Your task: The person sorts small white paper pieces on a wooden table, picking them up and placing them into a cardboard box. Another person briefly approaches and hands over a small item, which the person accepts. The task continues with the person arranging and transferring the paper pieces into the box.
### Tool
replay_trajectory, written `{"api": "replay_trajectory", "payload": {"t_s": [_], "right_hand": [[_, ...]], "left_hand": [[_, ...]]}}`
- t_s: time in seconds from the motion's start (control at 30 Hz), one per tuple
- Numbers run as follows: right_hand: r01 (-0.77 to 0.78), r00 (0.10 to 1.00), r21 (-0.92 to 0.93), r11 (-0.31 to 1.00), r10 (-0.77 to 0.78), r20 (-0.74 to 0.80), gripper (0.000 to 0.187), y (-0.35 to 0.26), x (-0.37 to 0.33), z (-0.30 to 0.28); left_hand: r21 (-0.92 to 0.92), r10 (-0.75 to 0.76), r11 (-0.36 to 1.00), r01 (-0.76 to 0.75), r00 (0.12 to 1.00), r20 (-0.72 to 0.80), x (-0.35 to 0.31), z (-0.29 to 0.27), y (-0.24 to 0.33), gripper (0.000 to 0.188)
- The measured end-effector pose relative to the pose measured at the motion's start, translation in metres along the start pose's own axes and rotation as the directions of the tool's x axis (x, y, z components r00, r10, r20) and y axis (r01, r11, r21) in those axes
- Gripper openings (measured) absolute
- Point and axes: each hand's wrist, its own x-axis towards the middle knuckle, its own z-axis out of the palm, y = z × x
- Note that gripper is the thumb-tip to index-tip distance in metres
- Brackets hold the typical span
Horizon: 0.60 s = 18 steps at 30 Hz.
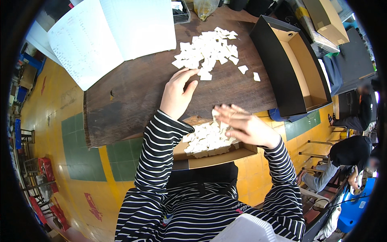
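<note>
Small, flat, angular white pieces (207,139) lie heaped in an open cardboard box (219,161) between the person's lap and the bench (133,97). Over them the right hand (244,123) is blurred; I cannot tell whether its grip pinches one. The left hand (178,90) has its grip spread, thumb apart, fingertips at a larger pile (209,50) of such pieces. Brown wood stretches from the pile to the near edge. A tan-lined black box (274,60) stands right, an open notebook (137,28) far left.
</note>
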Motion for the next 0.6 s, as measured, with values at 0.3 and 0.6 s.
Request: {"api": "replay_trajectory", "payload": {"t_s": [0.3, 0.6], "right_hand": [[0.050, 0.903, 0.139, 0.989, 0.015, -0.429, 0.041, 0.025, 0.063, -0.011], [0.061, 0.960, -0.002, 0.998, -0.059, -0.275, 0.042, 0.016, 0.063, 0.011]], "left_hand": [[0.084, 0.044, 0.995, -0.053, 0.993, 0.113, 0.002, 0.003, -0.003, 0.033], [-0.319, -0.184, 0.939, 0.128, 0.971, -0.152, 0.002, -0.004, -0.010, 0.024]]}}
